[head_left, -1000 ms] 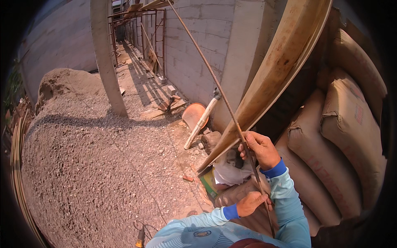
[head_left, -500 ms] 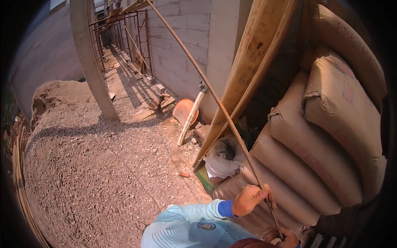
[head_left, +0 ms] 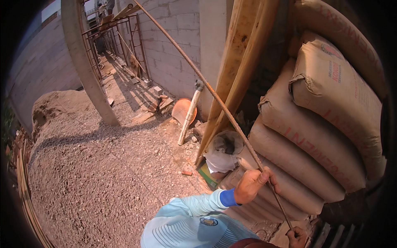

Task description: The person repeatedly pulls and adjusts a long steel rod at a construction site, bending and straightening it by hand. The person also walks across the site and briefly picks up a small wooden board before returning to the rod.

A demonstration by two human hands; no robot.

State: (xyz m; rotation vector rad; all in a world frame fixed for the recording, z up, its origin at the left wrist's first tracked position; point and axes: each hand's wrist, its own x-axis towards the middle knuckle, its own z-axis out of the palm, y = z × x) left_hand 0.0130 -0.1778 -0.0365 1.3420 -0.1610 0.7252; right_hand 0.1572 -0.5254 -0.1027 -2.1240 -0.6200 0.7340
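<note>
A long rusty steel rebar (head_left: 226,110) runs slantwise from the upper left down to the lower right. Near its lower part, my left hand (head_left: 253,185) is closed around it, the light blue sleeve ending in a darker blue cuff. Lower down, my right hand (head_left: 297,238) grips the rebar close to its bottom end, partly cut off by the frame's lower edge. Stacked brown cement bags (head_left: 308,132) lie just right of the bar. A white sack (head_left: 219,159) with something grey inside sits left of it.
Yellowish wooden boards (head_left: 237,62) lean upright beside the bags. A gravel heap (head_left: 111,177) spreads at the left, with a concrete post (head_left: 89,66) rising behind it. An orange basin (head_left: 181,110) and a pale pipe (head_left: 189,120) stand by the block wall (head_left: 175,37). Scaffolding (head_left: 136,45) stands farther back.
My right hand has moved down and right along with the rebar's lower end, farther from my left hand. My left hand is slightly higher. The view has shifted a little.
</note>
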